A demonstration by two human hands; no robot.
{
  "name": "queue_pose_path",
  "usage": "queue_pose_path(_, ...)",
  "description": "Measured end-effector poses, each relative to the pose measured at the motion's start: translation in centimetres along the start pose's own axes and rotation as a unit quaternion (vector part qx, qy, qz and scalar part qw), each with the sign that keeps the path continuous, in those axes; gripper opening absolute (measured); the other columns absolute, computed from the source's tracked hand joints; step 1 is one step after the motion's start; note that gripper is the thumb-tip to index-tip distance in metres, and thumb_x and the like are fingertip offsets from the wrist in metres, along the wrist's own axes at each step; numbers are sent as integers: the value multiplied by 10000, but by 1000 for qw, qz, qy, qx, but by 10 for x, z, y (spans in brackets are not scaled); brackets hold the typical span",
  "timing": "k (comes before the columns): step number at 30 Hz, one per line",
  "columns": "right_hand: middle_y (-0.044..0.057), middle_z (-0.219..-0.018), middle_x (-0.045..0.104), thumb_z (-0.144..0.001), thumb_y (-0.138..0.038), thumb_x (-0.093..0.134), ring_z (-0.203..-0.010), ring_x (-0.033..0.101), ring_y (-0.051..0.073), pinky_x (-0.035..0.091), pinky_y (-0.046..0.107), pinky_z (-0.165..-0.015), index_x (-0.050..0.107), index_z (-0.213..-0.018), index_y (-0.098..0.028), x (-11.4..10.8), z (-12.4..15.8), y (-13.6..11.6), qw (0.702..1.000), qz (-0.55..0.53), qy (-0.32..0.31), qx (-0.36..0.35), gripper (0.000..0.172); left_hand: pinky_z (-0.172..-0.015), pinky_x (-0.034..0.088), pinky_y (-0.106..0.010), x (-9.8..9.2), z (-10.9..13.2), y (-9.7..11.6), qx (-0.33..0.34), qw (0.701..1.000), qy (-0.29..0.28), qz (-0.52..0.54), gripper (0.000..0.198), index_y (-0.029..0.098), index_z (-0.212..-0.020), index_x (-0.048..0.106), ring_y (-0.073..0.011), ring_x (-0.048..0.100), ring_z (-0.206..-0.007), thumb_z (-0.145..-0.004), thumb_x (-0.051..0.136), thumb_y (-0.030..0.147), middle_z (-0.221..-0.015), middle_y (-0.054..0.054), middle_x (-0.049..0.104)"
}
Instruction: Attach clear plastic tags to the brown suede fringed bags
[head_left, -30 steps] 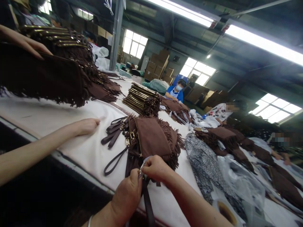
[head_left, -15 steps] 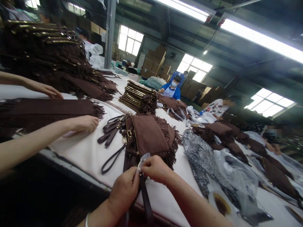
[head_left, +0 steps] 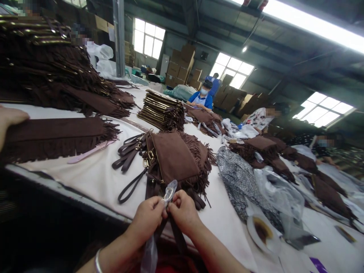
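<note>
Close to the table's front edge, my left hand point(head_left: 149, 217) and my right hand point(head_left: 183, 210) meet with fingertips pinched together. Between them is the end of a dark brown wrist strap point(head_left: 176, 233), its metal clasp covered by a small clear plastic wrap point(head_left: 170, 189). The strap hangs below my fingers. A loose strip of clear plastic point(head_left: 149, 254) dangles under my left hand. Just beyond lies a stack of brown fringed pouches point(head_left: 174, 157) with gold zips, and several looped straps point(head_left: 132, 187) stick out to its left. My fingers partly hide the clasp.
At left, a co-worker's hand point(head_left: 11, 117) touches a fringed brown piece point(head_left: 57, 131) near a pink comb-like tool point(head_left: 91, 151). Tall pouch piles point(head_left: 51, 72) stand behind. Right are grey speckled fabric point(head_left: 237, 180), clear bags point(head_left: 280, 189) and a tape roll point(head_left: 263, 231).
My view has shifted slightly. More of the clear wrap shows above my fingertips, and a plastic strip now hangs below. The co-worker's hands have drawn back left, uncovering the pink tool.
</note>
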State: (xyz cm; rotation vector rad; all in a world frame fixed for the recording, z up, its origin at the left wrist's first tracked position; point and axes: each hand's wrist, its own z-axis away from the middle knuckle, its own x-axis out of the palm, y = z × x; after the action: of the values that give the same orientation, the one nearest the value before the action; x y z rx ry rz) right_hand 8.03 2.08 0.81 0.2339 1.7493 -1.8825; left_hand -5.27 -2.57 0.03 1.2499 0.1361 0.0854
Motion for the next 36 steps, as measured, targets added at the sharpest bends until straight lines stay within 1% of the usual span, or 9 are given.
queue_pose_path(6,-77,-529,507,-660,-144,561,-485,450,87,313,191,-465,479,-706,-199,2,3,-7,997,-70,-9,8,110,-348,258,-189,-7,-3,-5,-115,975,-109,153,396,159,-669,549,-68,367,-309,-688,566,554,-424,46,471)
queue_pose_path(11,-88,-495,523,-626,-156,581,-417,440,74,315,179,-439,442,-719,-202,7,-3,-3,978,-189,-56,70,174,-337,249,-171,-3,-1,-12,-198,946,-113,230,397,169,-699,530,-53,348,-311,-649,643,546,-452,60,469)
queue_pose_path(15,-72,-471,531,-614,-186,632,-390,414,72,286,182,-406,478,-680,-187,4,-8,1,977,-151,-88,120,167,-317,276,-196,2,6,-5,-149,975,-75,144,482,168,-706,550,-79,377,-298,-658,583,647,-446,31,518)
queue_pose_path(18,-46,-493,530,-689,-287,651,-423,412,70,291,188,-426,560,-664,-150,1,-1,3,975,-173,-99,93,167,-319,296,-214,8,10,2,-105,991,-24,75,482,185,-655,529,-97,381,-285,-719,488,661,-397,35,490)
queue_pose_path(23,-36,-503,514,-800,-423,601,-421,479,113,371,234,-464,600,-754,-153,0,15,1,898,-393,-178,91,274,-363,358,-246,21,15,10,-15,1000,25,-2,429,205,-663,521,-151,474,-345,-824,390,581,-414,17,508)
queue_pose_path(28,19,-679,624,-663,-245,748,-609,548,107,428,203,-589,661,-750,-115,-6,15,-4,860,-498,-68,90,180,-603,435,-266,19,24,16,159,982,-64,-85,375,195,-661,564,-170,571,-640,-882,426,464,-681,-34,626)
queue_pose_path(31,22,-689,633,-668,-268,757,-608,546,110,436,208,-596,671,-765,-121,-8,15,-4,838,-529,-75,112,197,-505,374,-248,12,21,10,78,994,-67,-30,446,189,-612,535,-145,480,-554,-842,449,562,-579,0,523)
queue_pose_path(34,17,-667,628,-652,-277,782,-567,544,100,428,200,-563,660,-764,-119,-7,18,-3,827,-540,-79,134,229,-449,347,-219,8,14,8,-15,998,-6,64,425,180,-753,574,-119,423,-503,-754,547,605,-561,38,472)
queue_pose_path(36,10,-654,622,-642,-277,795,-535,533,85,406,184,-528,656,-782,-113,-5,19,-2,824,-541,-82,144,257,-435,306,-189,9,10,11,-49,993,-9,110,422,162,-819,594,-90,377,-483,-724,603,573,-565,48,462)
